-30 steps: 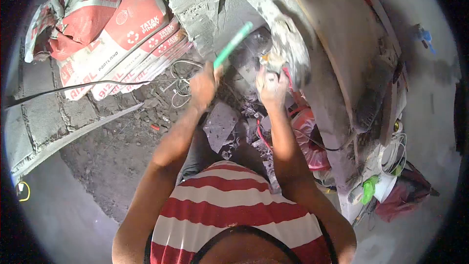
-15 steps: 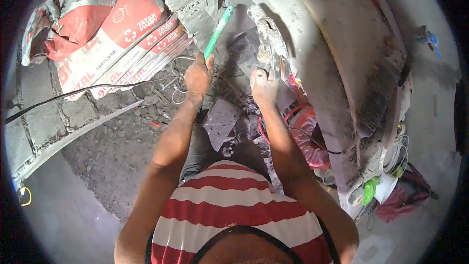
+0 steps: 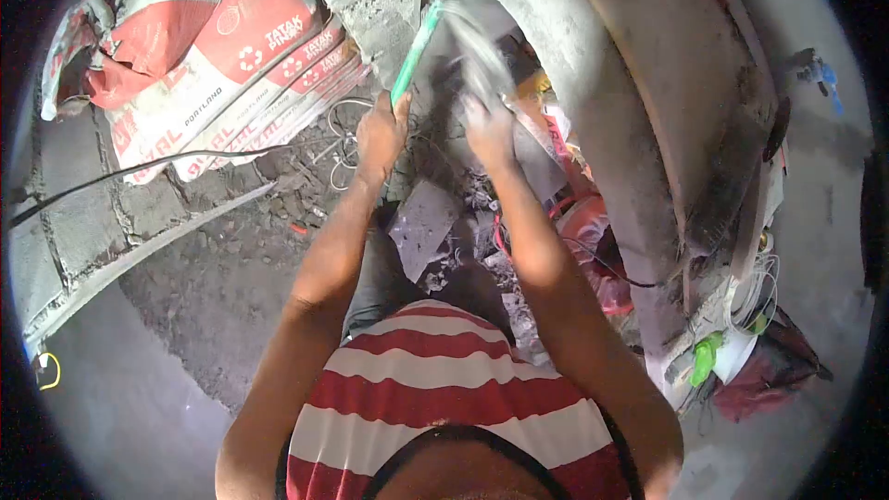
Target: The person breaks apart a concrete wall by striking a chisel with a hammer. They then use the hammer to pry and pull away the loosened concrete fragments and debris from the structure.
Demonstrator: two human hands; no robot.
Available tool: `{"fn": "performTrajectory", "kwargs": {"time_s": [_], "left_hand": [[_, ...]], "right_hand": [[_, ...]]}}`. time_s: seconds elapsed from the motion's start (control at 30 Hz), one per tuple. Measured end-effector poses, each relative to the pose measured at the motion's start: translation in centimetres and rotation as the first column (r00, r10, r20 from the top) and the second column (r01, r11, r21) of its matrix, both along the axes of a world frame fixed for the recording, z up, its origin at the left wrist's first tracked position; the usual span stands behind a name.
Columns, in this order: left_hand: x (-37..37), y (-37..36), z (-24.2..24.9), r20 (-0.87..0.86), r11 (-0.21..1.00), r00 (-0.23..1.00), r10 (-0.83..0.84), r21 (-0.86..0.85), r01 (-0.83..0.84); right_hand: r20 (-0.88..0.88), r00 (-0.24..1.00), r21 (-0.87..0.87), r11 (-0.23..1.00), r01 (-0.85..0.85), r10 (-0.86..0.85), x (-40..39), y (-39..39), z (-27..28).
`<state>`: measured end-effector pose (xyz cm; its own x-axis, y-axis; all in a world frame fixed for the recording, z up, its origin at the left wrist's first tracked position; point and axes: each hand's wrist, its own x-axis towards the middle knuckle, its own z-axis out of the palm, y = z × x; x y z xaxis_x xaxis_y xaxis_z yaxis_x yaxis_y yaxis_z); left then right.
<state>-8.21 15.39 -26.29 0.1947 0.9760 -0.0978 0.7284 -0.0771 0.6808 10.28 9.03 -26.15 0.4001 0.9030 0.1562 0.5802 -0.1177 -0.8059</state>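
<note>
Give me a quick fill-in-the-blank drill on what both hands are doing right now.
1. The left hand grips a rod coloured ____.
2. The blurred tool is held by the ____ hand.
3. The stacked bags lying left of the hands are red and ____.
4. The person's striped shirt is white and ____.

Missing words: green; right; white; red

Stacked red-and-white cement bags (image 3: 231, 65), black cable (image 3: 139, 171) across block wall (image 3: 65, 222), green clip (image 3: 706, 356)
</note>
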Motion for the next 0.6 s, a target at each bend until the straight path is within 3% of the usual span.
{"fn": "performTrajectory", "kwargs": {"time_s": [0.07, 0.2, 0.3, 0.4, 0.47, 0.53, 0.6], "left_hand": [[-0.5, 0.0, -1.0, -0.049, 0.999, 0.998, -0.030, -0.012, 0.029], [-0.8, 0.4, -2.7, -0.093, 0.999, 0.996, -0.016, -0.030, 0.013], [-1.9, -1.7, -2.9, -0.187, 0.989, 0.971, -0.148, 0.002, 0.151], [-1.7, -1.9, -1.5, -0.086, 0.992, 0.994, -0.065, 0.100, 0.074], [-1.5, -1.5, 0.6, -0.073, 0.996, 0.996, -0.052, 0.062, 0.057], [-1.5, -1.0, 1.0, -0.022, 0.973, 0.997, -0.081, 0.216, 0.083], [-1.2, -1.3, 1.9, -0.026, 0.969, 0.997, -0.079, 0.233, 0.083]], "right_hand": [[-0.006, 0.994, -0.397, 0.913, 0.099, -0.110, 0.7, 2.0, 0.8], [0.045, 0.996, -0.252, 0.964, 0.080, -0.071, 0.8, -2.5, 0.1], [-0.100, 0.985, -0.255, 0.961, 0.111, -0.140, 0.3, -6.8, 0.4], [-0.208, 0.973, -0.240, 0.969, 0.051, -0.103, 0.4, -8.2, 2.0], [-0.269, 0.959, -0.246, 0.969, 0.021, -0.089, 0.4, -8.8, 1.7], [-0.303, 0.949, -0.250, 0.968, 0.008, -0.086, 0.4, -9.1, 1.5], [-0.382, 0.922, -0.193, 0.981, -0.007, -0.069, 0.0, -10.0, 1.7]]}}
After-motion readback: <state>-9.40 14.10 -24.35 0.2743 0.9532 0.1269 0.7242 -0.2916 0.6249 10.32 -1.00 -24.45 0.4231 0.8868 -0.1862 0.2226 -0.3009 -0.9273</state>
